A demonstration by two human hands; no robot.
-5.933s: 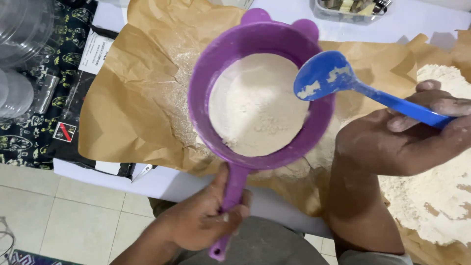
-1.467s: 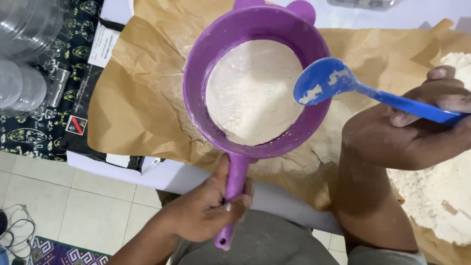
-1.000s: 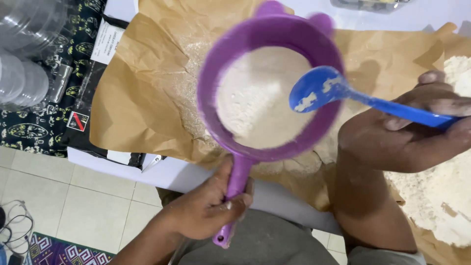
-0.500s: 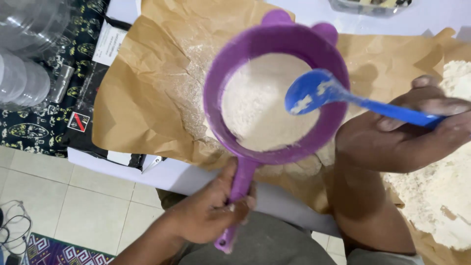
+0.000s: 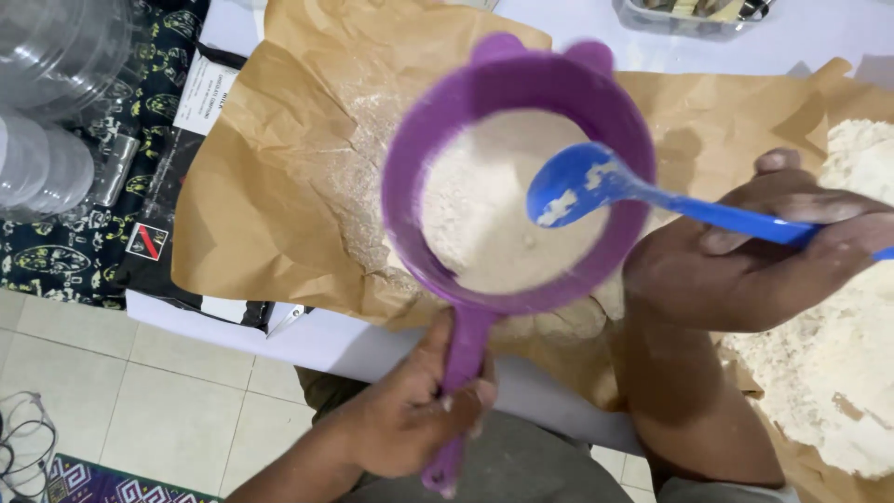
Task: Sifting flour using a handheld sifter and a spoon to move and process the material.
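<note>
Purple plastic sieve (image 5: pixel 507 186), light, stiff, flour-laden: my left hand (image 5: pixel 410 414) clenches its handle; right hand (image 5: pixel 754 261) grips blue spoon (image 5: pixel 596 186).

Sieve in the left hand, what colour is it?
Purple sieve, seen best in the head view.

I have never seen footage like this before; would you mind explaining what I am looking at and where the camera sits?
There is no machine here. One camera sits on a person's head and looks down at their own bare hands. The left hand grips the handle of a purple sieve filled with flour. The right hand holds a blue spoon over the sieve. Beneath them, crumpled brown paper covers a white table, with a pile of flour at the right. Clear plastic containers stand at the left.
</note>
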